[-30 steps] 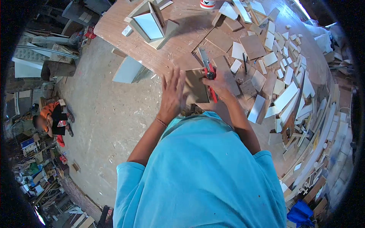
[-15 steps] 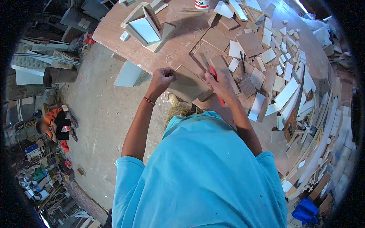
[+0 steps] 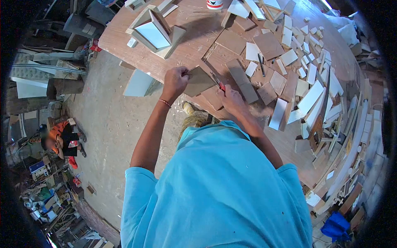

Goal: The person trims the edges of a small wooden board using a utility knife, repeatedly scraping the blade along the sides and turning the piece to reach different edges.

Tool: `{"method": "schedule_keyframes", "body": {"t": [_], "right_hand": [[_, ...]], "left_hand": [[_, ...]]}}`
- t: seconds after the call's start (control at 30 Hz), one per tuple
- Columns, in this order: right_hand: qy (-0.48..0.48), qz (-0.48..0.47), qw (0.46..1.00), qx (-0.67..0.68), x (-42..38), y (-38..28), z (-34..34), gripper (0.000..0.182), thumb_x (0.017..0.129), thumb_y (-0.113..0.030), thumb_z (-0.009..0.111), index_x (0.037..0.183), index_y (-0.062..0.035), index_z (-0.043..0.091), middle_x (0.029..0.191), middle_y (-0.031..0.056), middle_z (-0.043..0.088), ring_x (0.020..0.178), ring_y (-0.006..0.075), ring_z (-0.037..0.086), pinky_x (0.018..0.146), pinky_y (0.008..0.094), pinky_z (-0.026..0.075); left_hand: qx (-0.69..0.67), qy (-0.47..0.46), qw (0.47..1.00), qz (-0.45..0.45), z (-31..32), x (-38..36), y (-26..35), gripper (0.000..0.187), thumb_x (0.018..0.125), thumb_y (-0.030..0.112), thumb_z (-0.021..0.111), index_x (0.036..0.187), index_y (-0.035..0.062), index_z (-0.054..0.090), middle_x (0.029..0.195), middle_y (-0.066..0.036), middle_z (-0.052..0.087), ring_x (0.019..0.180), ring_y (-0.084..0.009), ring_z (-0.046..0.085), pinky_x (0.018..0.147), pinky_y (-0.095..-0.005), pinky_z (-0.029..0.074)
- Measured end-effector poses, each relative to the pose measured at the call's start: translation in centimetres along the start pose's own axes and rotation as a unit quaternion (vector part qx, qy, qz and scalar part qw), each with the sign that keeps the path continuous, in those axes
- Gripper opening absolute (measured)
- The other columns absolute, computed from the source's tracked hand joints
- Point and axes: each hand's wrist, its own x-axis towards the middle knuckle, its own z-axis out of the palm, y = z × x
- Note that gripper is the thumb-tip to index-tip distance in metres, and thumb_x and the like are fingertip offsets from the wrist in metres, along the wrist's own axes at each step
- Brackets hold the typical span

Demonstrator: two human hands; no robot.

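My left hand (image 3: 175, 82) grips a small flat wooden board (image 3: 201, 81) by its left corner, fingers closed over the edge. The board is held tilted near the table's front edge. My right hand (image 3: 232, 100) is closed around a red-handled bladed tool (image 3: 222, 87), whose narrow blade meets the board's right edge. Most of the handle is hidden inside the fist. Just right of the tool lies a longer brown wooden strip (image 3: 241, 81) on the table.
Wood offcuts (image 3: 310, 99) cover the table's (image 3: 190, 41) right side, with a dark pen-like tool (image 3: 261, 64) among them. A wooden frame assembly (image 3: 155, 33) stands at the back left, near a white tub (image 3: 214, 4). A person in orange (image 3: 58, 131) sits on the floor at left.
My right hand has moved down and left, drawing the blade to the board's right edge. The board has turned slightly in my left hand, which has risen a little.
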Motion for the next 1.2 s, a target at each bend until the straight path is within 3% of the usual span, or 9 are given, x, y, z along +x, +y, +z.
{"method": "schedule_keyframes", "body": {"t": [0.13,0.23,0.3,0.37,0.57,0.7,0.87,0.93,1.2], "right_hand": [[0.006,0.001,1.000,0.002,0.3,0.1,0.6,0.037,0.085,-0.031,0.042,0.099,0.0031,0.048,0.090,0.0253,0.057,0.087,0.0389,0.054,0.076,0.0455,0.041],[0.024,-0.016,0.999,0.030,0.2,0.4,0.8,0.037,0.085,-0.030,0.042,0.102,0.0023,0.049,0.095,0.0236,0.056,0.090,0.0374,0.054,0.078,0.0443,0.042],[0.023,-0.012,0.999,0.028,0.2,0.5,0.9,0.036,0.085,-0.029,0.043,0.102,0.0021,0.049,0.096,0.0234,0.056,0.091,0.0370,0.053,0.078,0.0440,0.042],[0.023,-0.007,0.999,0.027,0.2,0.5,0.8,0.035,0.085,-0.028,0.044,0.103,0.0018,0.049,0.097,0.0232,0.056,0.091,0.0367,0.053,0.078,0.0438,0.042],[0.008,0.034,0.999,0.010,-0.3,0.4,0.0,0.033,0.085,-0.027,0.045,0.099,0.0027,0.049,0.092,0.0244,0.056,0.087,0.0375,0.054,0.075,0.0450,0.042],[0.056,0.009,0.998,-0.007,-0.7,-0.2,-0.6,0.033,0.085,-0.027,0.045,0.093,0.0046,0.048,0.085,0.0250,0.056,0.081,0.0376,0.056,0.070,0.0453,0.043],[0.070,-0.012,0.997,-0.034,-1.2,-0.8,-0.8,0.031,0.084,-0.026,0.045,0.091,0.0048,0.048,0.081,0.0248,0.057,0.075,0.0370,0.058,0.067,0.0442,0.044],[0.108,-0.052,0.992,-0.032,-1.1,-0.5,-0.3,0.030,0.085,-0.028,0.043,0.087,0.0026,0.044,0.071,0.0252,0.057,0.069,0.0393,0.057,0.063,0.0463,0.044],[0.102,-0.029,0.993,-0.059,-1.1,-1.4,-0.3,0.027,0.084,-0.024,0.045,0.086,0.0025,0.043,0.069,0.0241,0.057,0.067,0.0387,0.057,0.060,0.0463,0.045]], "left_hand": [[-0.007,-0.006,1.000,0.015,0.5,-0.1,0.8,0.015,0.066,0.012,0.058,0.074,0.0000,0.060,0.073,-0.020,0.058,0.067,-0.0343,0.057,0.060,-0.0385,0.045],[0.106,-0.042,0.991,0.067,0.4,0.1,1.5,0.015,0.065,0.010,0.059,0.074,-0.0021,0.057,0.069,-0.020,0.057,0.065,-0.0328,0.058,0.058,-0.0358,0.044],[0.085,-0.078,0.990,0.078,0.7,0.5,1.7,0.014,0.063,0.014,0.057,0.069,0.0011,0.056,0.069,-0.019,0.057,0.069,-0.0354,0.056,0.061,-0.0424,0.044],[0.107,-0.092,0.985,0.095,1.5,0.8,1.6,0.014,0.062,0.013,0.057,0.069,0.0010,0.057,0.069,-0.020,0.057,0.069,-0.0354,0.056,0.062,-0.0423,0.044],[0.157,-0.128,0.968,0.148,2.6,1.8,1.1,0.016,0.060,0.012,0.057,0.070,0.0000,0.058,0.072,-0.021,0.057,0.072,-0.0356,0.056,0.065,-0.0423,0.045],[0.205,-0.134,0.955,0.165,2.6,2.4,2.1,0.016,0.062,0.007,0.055,0.074,-0.0021,0.057,0.072,-0.022,0.056,0.071,-0.0378,0.054,0.067,-0.0427,0.043],[0.204,-0.146,0.955,0.158,3.7,2.7,2.2,0.014,0.061,0.007,0.056,0.071,-0.0028,0.057,0.071,-0.022,0.056,0.069,-0.0382,0.054,0.064,-0.0427,0.043],[0.216,-0.152,0.952,0.157,3.6,2.7,2.4,0.013,0.061,0.007,0.056,0.070,-0.0027,0.057,0.071,-0.022,0.056,0.069,-0.0383,0.054,0.063,-0.0425,0.043],[0.188,-0.142,0.960,0.153,3.2,2.7,2.6,0.012,0.062,0.006,0.056,0.066,-0.0053,0.055,0.070,-0.024,0.055,0.068,-0.0391,0.054,0.062,-0.0425,0.043]]}}
